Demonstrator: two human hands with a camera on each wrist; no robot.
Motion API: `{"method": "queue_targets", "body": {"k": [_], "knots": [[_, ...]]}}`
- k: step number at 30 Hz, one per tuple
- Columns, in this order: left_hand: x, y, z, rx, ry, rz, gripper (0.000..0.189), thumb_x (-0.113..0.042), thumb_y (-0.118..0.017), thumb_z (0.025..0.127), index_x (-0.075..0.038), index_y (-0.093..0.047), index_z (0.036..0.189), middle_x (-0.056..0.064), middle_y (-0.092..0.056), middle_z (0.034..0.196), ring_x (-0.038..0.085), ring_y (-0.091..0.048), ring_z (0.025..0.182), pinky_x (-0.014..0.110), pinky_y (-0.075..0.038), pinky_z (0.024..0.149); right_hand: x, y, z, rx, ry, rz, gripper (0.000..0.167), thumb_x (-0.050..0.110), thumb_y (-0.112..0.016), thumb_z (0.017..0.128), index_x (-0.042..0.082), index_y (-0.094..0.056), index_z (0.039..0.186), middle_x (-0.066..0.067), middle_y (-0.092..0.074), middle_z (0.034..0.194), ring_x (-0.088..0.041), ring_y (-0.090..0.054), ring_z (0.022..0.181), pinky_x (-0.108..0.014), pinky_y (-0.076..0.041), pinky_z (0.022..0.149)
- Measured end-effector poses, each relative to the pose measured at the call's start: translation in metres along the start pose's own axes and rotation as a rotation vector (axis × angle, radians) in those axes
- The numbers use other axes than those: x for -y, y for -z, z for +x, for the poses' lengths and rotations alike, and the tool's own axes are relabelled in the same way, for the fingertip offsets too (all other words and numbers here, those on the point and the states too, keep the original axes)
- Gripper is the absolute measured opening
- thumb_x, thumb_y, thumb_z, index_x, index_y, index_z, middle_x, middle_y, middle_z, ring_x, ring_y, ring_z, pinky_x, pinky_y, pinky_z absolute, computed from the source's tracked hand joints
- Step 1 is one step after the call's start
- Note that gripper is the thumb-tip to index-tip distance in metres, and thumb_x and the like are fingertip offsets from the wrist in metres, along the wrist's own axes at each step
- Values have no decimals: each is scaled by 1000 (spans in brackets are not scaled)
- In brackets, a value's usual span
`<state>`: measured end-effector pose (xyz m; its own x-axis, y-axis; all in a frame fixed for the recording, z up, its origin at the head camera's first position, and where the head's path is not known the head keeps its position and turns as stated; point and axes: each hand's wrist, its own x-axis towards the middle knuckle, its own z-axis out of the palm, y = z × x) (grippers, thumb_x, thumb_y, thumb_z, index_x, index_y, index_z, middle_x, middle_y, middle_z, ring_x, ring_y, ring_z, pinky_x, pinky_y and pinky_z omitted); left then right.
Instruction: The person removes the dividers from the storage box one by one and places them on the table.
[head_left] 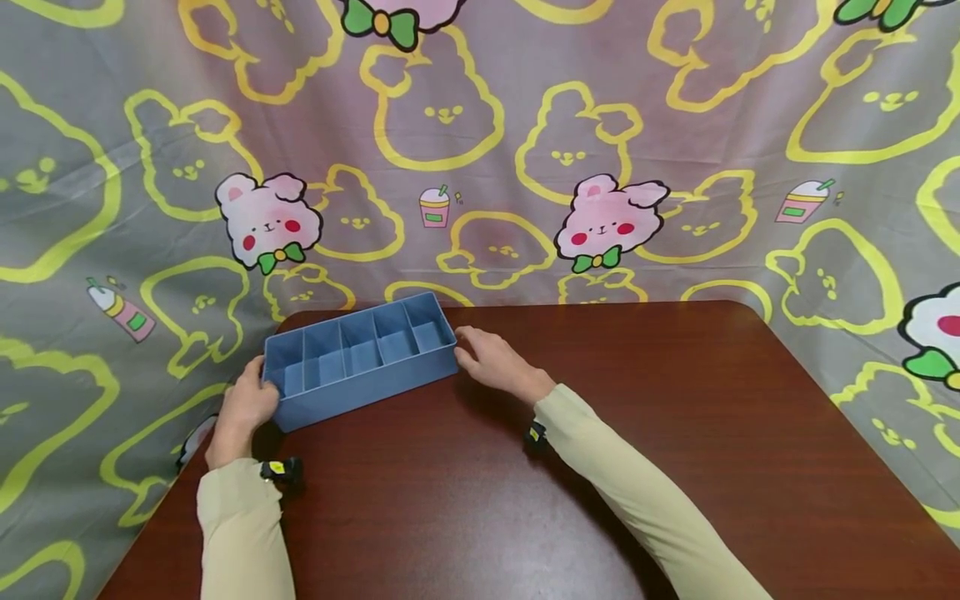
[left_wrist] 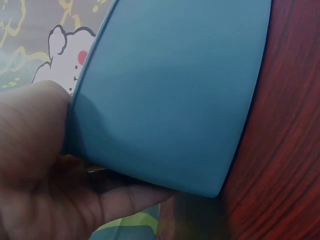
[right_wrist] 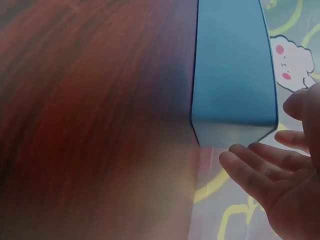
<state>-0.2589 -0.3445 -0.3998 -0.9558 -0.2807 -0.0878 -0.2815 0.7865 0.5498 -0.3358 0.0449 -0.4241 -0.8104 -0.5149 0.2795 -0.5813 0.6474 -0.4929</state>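
A blue plastic organizer box (head_left: 367, 390) with several open compartments in a row sits at the back left of the table, set at a slant. My left hand (head_left: 247, 406) grips its left end, the thumb at the top rim and the fingers along the end wall. In the left wrist view the long side of the box (left_wrist: 170, 90) fills the middle. My right hand (head_left: 497, 361) is at the opposite end. Its fingers (right_wrist: 245, 172) are loosely extended, tips right by the end wall in the right wrist view. The compartments show nothing inside.
The dark brown wooden table (head_left: 465, 500) extends forward and right of the box. A grey curtain (head_left: 480, 108) with yellow outlines and cartoon animals hangs behind the table and along its sides. Both wrists carry small black straps.
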Motion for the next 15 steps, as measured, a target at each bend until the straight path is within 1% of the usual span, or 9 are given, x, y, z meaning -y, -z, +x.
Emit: {"method": "queue_targets", "body": {"k": [3, 7, 10, 13, 15], "knots": [[-2, -1, 1, -3, -4, -8, 64, -12, -27, 95, 2, -11, 155, 37, -23, 153, 58, -25, 136, 66, -25, 110, 0, -2, 1, -10, -1, 36, 45, 28, -50, 101, 4, -49, 139, -11, -60, 134, -21, -60, 115, -41, -49, 100], [-2, -3, 1, -3, 7, -18, 64, -12, -28, 95, 1, -10, 156, 37, -23, 153, 58, -26, 137, 66, -25, 110, 2, -5, 3, 4, 4, 59, 46, 28, -49, 101, 5, -47, 141, -15, -59, 134, -20, -62, 107, -40, -51, 95], [-1, -3, 1, -6, 16, -21, 65, -12, -28, 95, 1, -10, 156, 37, -23, 153, 58, -25, 137, 66, -24, 110, 4, -7, 4, 7, 3, 64, 45, 29, -48, 101, 7, -47, 141, -14, -61, 132, -17, -63, 99, -39, -52, 91], [-1, -2, 0, -12, 12, -19, 65, -12, -29, 95, 1, -11, 156, 37, -26, 151, 57, -26, 136, 66, -25, 110, 4, -9, 4, -7, -8, 70, 44, 28, -47, 102, 9, -48, 141, -12, -62, 130, -16, -63, 96, -38, -52, 89], [-1, -2, 0, -14, 8, -15, 65, -12, -29, 94, 1, -11, 156, 37, -27, 151, 57, -28, 136, 65, -26, 109, 4, -10, 5, -19, -13, 69, 43, 28, -47, 102, 10, -49, 141, -12, -62, 131, -16, -63, 98, -38, -52, 90]]}}
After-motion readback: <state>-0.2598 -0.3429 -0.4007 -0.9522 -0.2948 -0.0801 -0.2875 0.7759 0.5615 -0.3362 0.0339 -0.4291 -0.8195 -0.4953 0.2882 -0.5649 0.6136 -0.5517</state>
